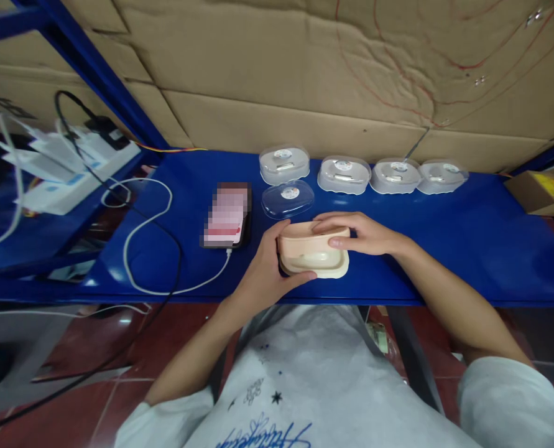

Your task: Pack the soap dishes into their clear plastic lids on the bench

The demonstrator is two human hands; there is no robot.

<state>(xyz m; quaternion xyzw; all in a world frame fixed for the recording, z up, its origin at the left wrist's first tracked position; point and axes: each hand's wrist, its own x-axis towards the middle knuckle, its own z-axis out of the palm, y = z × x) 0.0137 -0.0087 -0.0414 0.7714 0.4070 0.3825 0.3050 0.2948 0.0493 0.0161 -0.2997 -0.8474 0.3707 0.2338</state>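
Observation:
In the head view, a peach oval plastic tub (304,244) is tipped up over a cream oval plastic dish (335,270) near the table's front edge. My left hand (273,264) is wrapped round the left side of both, its thumb along the dish's front rim. At the tub's right end, my right hand (358,233) grips the rim, thumb in front and fingers behind. Just beyond my hands lies a loose clear lid (288,199) with a round label. Whether the tub rests fully on the dish, I cannot tell.
Several lidded oval boxes (344,175) line the back of the blue table (486,249). To the left, a phone (225,214) is plugged into a white cable (126,249). A loaded power strip (78,177) stands far left; a cardboard box (544,193) is far right.

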